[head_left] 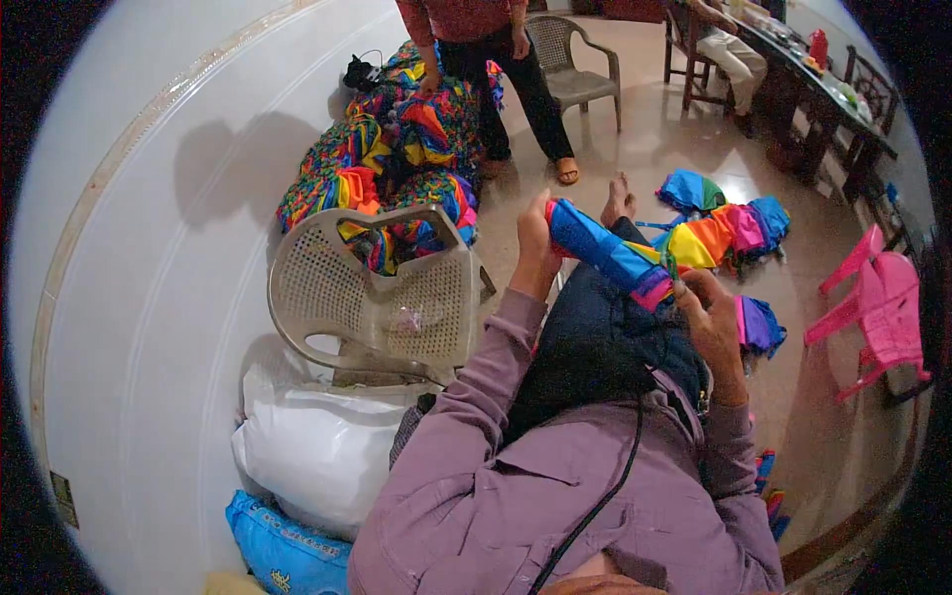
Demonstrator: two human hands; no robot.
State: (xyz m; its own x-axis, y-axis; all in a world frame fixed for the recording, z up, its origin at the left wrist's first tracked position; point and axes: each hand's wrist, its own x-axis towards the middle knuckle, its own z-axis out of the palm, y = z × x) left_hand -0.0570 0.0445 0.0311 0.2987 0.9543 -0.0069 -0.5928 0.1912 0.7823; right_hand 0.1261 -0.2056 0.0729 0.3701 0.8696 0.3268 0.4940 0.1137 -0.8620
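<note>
Across my lap I hold a folded bundle of rainbow-coloured fabric (607, 246), mostly blue with a pink end. My left hand (536, 238) is closed round its far left end, the fingers partly hidden behind it. At the nearer pink end, my right hand (710, 315) has its thumb and fingers pinched together by a thin green cord (670, 264). Whether the cord itself is between those fingertips I cannot make out. Beyond the bundle, more rainbow fabric bundles (716, 234) lie on the floor, and a purple one (761, 326) rests past my right hand.
A beige plastic chair (337, 283) stands at my left, above a white sack (317, 446) and a blue bag (283, 545). Behind it rises a heap of multicoloured bundles (327, 183). A person (466, 59) stands beside the heap. At right is a pink plastic stool (883, 307).
</note>
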